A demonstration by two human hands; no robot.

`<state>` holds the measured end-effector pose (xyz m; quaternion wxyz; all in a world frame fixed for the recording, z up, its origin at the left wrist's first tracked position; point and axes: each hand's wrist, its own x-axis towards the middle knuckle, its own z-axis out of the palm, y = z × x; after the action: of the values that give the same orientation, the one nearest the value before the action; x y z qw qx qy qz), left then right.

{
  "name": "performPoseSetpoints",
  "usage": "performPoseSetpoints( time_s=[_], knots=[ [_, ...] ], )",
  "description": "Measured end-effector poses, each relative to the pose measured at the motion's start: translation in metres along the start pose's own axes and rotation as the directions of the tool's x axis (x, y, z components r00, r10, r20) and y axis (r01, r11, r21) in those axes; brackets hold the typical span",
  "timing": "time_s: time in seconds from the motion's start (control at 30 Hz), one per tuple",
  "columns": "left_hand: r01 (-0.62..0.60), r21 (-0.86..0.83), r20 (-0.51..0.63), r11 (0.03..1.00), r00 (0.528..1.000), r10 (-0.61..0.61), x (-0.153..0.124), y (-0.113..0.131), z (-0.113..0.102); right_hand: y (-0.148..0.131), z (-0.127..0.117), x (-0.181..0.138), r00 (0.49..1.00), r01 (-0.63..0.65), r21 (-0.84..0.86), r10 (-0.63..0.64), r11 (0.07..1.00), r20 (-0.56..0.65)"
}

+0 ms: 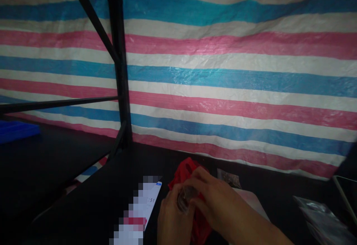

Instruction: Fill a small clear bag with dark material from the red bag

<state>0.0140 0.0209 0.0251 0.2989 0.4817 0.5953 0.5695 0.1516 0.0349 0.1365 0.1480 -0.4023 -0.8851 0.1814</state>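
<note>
My left hand (171, 219) and my right hand (216, 200) meet low in the view over a dark table (92, 208). Between their fingers sits a small clear plastic bag (186, 197) with something dark inside; both hands pinch it. Under and behind the hands lies a red cloth-like item (185, 170), partly hidden by them. A phone with a lit screen (139, 215) lies just left of my left hand.
A striped blue, pink and white tarp (237, 81) fills the background. A black metal frame post (119, 70) stands at left. Small clear bags (228, 178) and crinkled plastic (320, 215) lie to the right. A blue tray (16, 130) sits far left.
</note>
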Motion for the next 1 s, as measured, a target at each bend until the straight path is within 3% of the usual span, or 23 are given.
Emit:
performPoseSetpoints(
  time_s=[0.1,0.3,0.5,0.6,0.8,1.0],
  knots=[
    [-0.004,-0.032,0.000,0.999,1.000,0.004,0.000,-0.001,0.001,0.000,0.001,0.003,0.999,0.043,-0.028,-0.043,0.999,0.004],
    [0.000,-0.086,-0.028,0.996,1.000,-0.003,0.000,0.001,0.001,0.001,0.000,0.002,0.992,0.095,0.108,-0.085,0.990,-0.092],
    [-0.030,-0.094,-0.096,0.995,0.995,0.021,-0.002,0.002,0.004,0.013,-0.002,-0.002,0.967,-0.125,0.140,0.152,0.982,-0.206],
    [-0.043,-0.073,-0.137,0.996,0.990,0.032,-0.002,0.001,0.002,0.025,0.013,0.002,0.956,-0.214,0.106,0.231,0.971,-0.179],
    [-0.177,-0.016,-0.191,0.984,0.967,0.171,-0.002,-0.006,-0.002,0.037,0.047,0.016,0.971,-0.225,-0.003,0.224,0.974,-0.087],
    [-0.274,-0.001,-0.161,0.962,0.949,0.271,-0.001,-0.019,0.001,0.046,0.046,0.010,0.967,-0.216,0.033,0.218,0.976,-0.128]
  ],
)
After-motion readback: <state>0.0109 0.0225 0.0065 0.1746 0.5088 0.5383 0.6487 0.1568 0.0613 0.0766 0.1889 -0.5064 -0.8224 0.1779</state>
